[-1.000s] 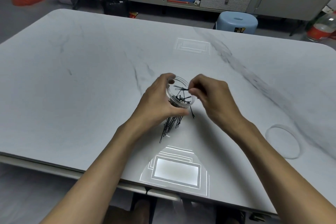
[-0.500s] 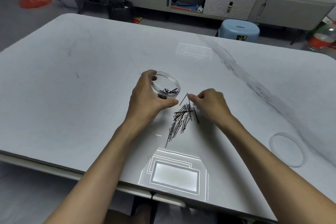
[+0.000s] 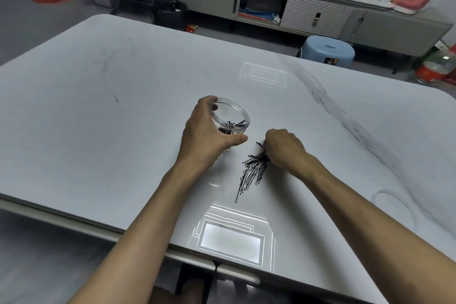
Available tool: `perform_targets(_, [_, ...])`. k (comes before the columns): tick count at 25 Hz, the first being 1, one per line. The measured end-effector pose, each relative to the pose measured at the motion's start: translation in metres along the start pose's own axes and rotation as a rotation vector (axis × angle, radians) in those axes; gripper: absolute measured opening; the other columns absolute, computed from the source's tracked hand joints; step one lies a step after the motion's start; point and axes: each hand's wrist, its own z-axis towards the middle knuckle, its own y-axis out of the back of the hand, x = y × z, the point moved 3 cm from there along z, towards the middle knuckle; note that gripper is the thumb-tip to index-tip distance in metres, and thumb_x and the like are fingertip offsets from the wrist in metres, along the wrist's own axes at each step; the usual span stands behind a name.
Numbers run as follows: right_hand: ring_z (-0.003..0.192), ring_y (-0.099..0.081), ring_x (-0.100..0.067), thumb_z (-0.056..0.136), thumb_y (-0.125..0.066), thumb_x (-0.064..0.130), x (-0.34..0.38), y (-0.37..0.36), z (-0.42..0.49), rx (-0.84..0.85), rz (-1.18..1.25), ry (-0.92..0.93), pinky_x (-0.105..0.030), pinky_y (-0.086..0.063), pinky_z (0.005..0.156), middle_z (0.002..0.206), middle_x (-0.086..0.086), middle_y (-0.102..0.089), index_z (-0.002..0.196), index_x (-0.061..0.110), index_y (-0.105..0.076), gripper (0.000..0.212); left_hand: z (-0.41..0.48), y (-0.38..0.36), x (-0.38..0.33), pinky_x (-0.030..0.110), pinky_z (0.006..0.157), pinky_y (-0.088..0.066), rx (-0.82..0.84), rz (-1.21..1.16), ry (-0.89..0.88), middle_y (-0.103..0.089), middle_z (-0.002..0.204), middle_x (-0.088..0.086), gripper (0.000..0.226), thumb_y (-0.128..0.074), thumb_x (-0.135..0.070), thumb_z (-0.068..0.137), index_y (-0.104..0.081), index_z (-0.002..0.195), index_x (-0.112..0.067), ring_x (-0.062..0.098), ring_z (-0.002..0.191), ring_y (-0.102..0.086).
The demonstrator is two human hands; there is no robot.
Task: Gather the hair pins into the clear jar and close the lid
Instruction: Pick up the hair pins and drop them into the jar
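While the left hand grips the clear jar from its left side, thumb across the near wall and fingers over the far rim, the jar's mouth is open and a few pins lie inside. The hand hides its base, so contact with the counter cannot be told. Just right of the jar and nearer the person, loose pins lie piled on the counter. The right hand rests on the pile's far end, fingers curled round some pins, its fingertips hidden. Well apart, far right, lies the faint clear lid.
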Motion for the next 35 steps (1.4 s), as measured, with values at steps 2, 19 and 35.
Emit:
perform_targets(2, [0.086,-0.062,-0.036,0.085,-0.048,0.003,-0.009,0.004,-0.002,-0.002,0.182,0.028,-0.034,-0.048,0.068,0.098,-0.019,-0.066,0.088,0.000,-0.061,0.014,-0.001,0.000,-0.001,0.021,0.087,-0.036,0.010,-0.005,-0.001,-0.054,0.132,-0.005,0.096,-0.092,-0.035,0.055,-0.042,0.136,-0.024,0.012,0.119,-0.051])
perform_targets(19, [0.075,-0.064,-0.014,0.086,-0.066,0.021,0.002,0.084,-0.023,-0.304,0.528,0.294,-0.025,-0.048,0.069,0.075,0.006,-0.069,0.085,0.020,-0.073,0.007,-0.001,-0.009,-0.007,0.019,0.083,-0.035,0.004,-0.022,-0.010,-0.055,0.130,-0.007,0.094,-0.091,-0.034,0.054,-0.043,0.134,-0.025,0.008,0.111,-0.049])
perform_targets(35, [0.089,-0.060,-0.034,0.077,-0.047,-0.004,-0.033,-0.012,-0.037,-0.158,-0.073,-0.014,-0.031,-0.038,0.065,0.098,-0.013,-0.065,0.096,0.007,-0.063,0.027,0.005,0.018,0.007,0.017,0.077,-0.034,-0.124,-0.068,0.062,-0.055,0.129,-0.004,0.091,-0.091,-0.029,0.057,-0.044,0.134,-0.022,0.011,0.107,-0.050])
